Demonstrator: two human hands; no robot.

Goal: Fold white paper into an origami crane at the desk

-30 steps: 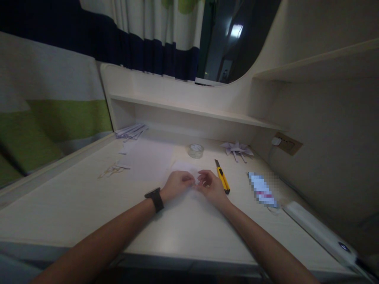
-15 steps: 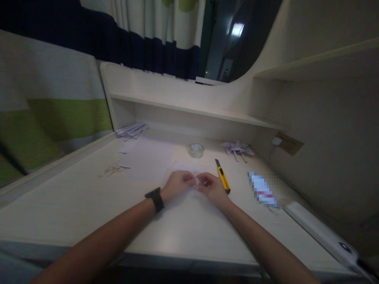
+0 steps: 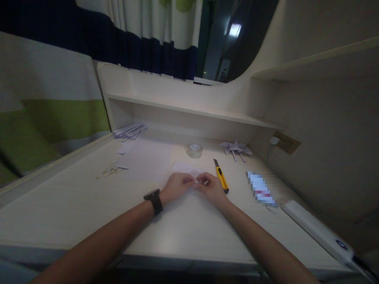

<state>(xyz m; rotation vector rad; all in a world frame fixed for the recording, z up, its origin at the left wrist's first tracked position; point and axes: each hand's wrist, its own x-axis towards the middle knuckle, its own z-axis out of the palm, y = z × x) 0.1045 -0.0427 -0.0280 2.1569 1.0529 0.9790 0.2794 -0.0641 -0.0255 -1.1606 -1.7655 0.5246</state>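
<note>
Head view: both hands meet at desk centre, fingertips together. Left hand point(image 3: 177, 186) is curled, thumb and fingers pinching a small white paper piece point(image 3: 196, 181); black watch point(image 3: 153, 200) on that wrist. Right hand point(image 3: 211, 186) is curled too, fingertips closed on the same piece from the other side. The piece is tiny and dim, shape unclear. It sits between the two hands, just above the desk point(image 3: 74, 205), over the near edge of a white paper sheet point(image 3: 185, 168) lying flat.

Yellow utility knife point(image 3: 221, 179) lies just right of the right hand, apart from it. Clear tape roll point(image 3: 194, 150) is further back, near the shelf. Folded paper pinwheel point(image 3: 236, 149) is at back right. Paper strips point(image 3: 130, 131) are stacked at back left; thin scraps point(image 3: 110, 170) lie left of the sheet. A blurred packet point(image 3: 260, 189) lies right of the knife, a white power strip point(image 3: 314, 230) beyond it.
</note>
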